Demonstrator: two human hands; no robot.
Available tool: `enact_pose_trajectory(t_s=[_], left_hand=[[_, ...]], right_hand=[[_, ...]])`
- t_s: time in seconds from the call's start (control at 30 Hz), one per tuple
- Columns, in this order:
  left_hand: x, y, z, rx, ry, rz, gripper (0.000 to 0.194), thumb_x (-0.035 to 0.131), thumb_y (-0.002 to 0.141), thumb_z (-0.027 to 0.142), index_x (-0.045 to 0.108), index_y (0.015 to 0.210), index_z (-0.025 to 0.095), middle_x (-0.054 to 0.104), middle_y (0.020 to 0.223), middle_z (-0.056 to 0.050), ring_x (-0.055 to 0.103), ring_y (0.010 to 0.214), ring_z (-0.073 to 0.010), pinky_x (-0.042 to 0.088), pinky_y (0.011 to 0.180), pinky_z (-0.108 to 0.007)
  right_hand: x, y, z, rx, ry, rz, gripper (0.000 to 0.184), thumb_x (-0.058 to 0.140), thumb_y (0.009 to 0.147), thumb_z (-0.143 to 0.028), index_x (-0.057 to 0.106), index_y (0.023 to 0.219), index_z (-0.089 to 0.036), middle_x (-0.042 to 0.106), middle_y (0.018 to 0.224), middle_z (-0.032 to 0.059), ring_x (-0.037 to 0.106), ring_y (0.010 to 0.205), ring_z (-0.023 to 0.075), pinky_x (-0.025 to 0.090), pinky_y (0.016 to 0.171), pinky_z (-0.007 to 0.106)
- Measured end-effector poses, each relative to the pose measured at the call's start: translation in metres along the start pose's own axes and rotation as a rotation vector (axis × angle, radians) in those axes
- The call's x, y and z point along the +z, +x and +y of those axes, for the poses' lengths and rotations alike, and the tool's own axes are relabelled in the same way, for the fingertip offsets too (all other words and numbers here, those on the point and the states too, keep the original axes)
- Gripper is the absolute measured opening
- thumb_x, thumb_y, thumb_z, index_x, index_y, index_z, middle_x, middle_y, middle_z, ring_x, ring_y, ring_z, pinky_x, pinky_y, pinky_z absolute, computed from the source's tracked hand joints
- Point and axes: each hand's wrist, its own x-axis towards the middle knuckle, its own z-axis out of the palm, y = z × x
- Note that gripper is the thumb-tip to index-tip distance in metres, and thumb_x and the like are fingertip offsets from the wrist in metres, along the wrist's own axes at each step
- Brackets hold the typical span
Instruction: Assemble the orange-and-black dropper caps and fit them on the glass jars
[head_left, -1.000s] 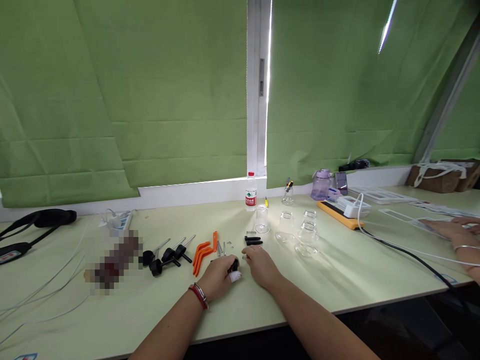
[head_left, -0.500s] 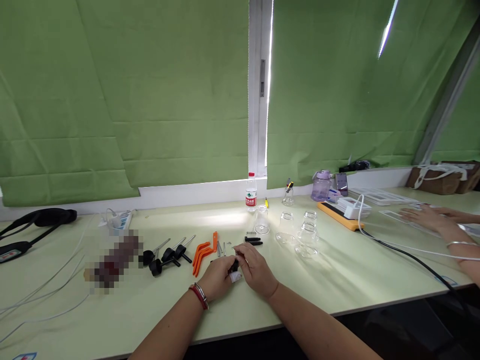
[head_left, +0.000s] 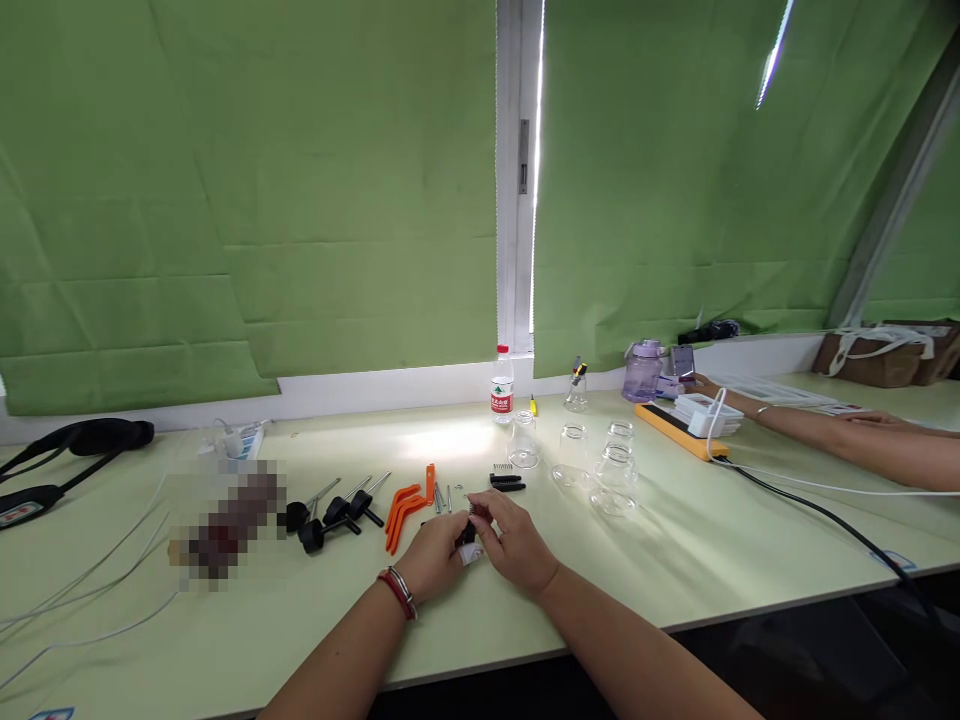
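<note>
My left hand, with bracelets at its wrist, is closed around a small black plastic part, mostly hidden by the fingers. A white piece shows just below that part; I cannot tell what it is. My right hand pinches what looks like a small metal spring at the top of the black part. Beyond the hands lie another spring and black ridged pieces. Orange handles, metal pins and black knobs with metal rods lie to the left.
Upturned clear glass jars stand right of my hands, with a water bottle behind. Farther right are an orange power strip, cables, a purple jug and another person's arm. A black strap device lies far left.
My hands stay in nearly the same place, the right fingers shifting slightly at the black part. The other person's arm at the right has reached farther across, toward the phone by the purple jug.
</note>
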Motion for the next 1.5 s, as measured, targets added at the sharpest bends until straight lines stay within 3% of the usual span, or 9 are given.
enact_pose_trajectory(t_s=[0.33,0.57,0.9,1.1,1.27,1.37,1.5], left_hand=[[-0.001,0.000,0.003,0.008,-0.016,-0.005,0.007,0.051,0.078,0.020,0.056,0.083,0.018,0.063,0.081,-0.003,0.055,0.072,-0.0168,0.041,0.065,-0.026],[-0.002,-0.001,0.000,-0.005,-0.058,0.001,0.013,0.049,0.077,0.014,0.055,0.087,0.019,0.064,0.084,-0.002,0.056,0.073,-0.0164,0.040,0.064,-0.025],[-0.007,-0.001,0.008,0.008,0.056,0.036,0.016,0.052,0.078,0.022,0.058,0.093,0.019,0.064,0.083,-0.004,0.056,0.074,-0.0192,0.039,0.066,-0.030],[-0.015,-0.004,-0.003,-0.013,0.099,0.070,0.057,0.065,0.071,0.034,0.047,0.124,0.022,0.061,0.109,-0.009,0.053,0.100,-0.0272,0.039,0.088,-0.043],[-0.024,-0.008,-0.021,-0.076,0.015,0.030,0.088,0.077,0.053,0.049,0.041,0.131,0.025,0.046,0.133,-0.011,0.040,0.122,-0.0320,0.032,0.100,-0.046],[-0.027,-0.009,-0.025,-0.083,0.021,-0.038,0.093,0.080,0.045,0.051,0.045,0.127,0.024,0.042,0.137,-0.012,0.035,0.126,-0.0341,0.029,0.102,-0.047],[-0.030,-0.011,-0.030,-0.077,0.052,-0.039,0.089,0.079,0.046,0.053,0.049,0.123,0.023,0.047,0.131,-0.013,0.039,0.122,-0.0334,0.029,0.101,-0.046]], right_hand=[[-0.002,-0.001,-0.002,0.035,0.027,-0.034,0.024,0.044,0.086,-0.015,0.051,0.108,-0.020,0.059,0.093,0.0063,0.055,0.082,0.0156,0.047,0.074,0.029],[-0.004,-0.001,-0.001,0.034,-0.012,-0.166,0.008,0.048,0.082,-0.014,0.054,0.084,-0.019,0.054,0.083,0.0034,0.051,0.075,0.0145,0.042,0.069,0.027],[0.002,-0.003,0.001,0.221,-0.016,-0.218,0.008,0.049,0.080,-0.016,0.053,0.087,-0.019,0.056,0.078,0.0007,0.049,0.069,0.0132,0.039,0.064,0.025],[0.006,-0.003,0.011,0.435,0.160,-0.141,0.010,0.049,0.079,-0.021,0.052,0.088,-0.020,0.053,0.070,-0.0023,0.047,0.060,0.0110,0.039,0.057,0.023],[0.008,-0.003,0.029,0.621,0.146,-0.091,0.010,0.056,0.075,-0.025,0.054,0.083,-0.018,0.052,0.066,-0.0021,0.049,0.060,0.0116,0.041,0.058,0.024],[0.009,-0.003,0.034,0.681,0.099,-0.087,0.011,0.058,0.073,-0.024,0.055,0.082,-0.018,0.055,0.066,-0.0015,0.050,0.059,0.0115,0.041,0.058,0.024],[0.010,-0.001,0.038,0.729,0.055,-0.099,0.010,0.060,0.071,-0.021,0.056,0.079,-0.017,0.056,0.065,-0.0012,0.052,0.058,0.0117,0.041,0.056,0.024]])
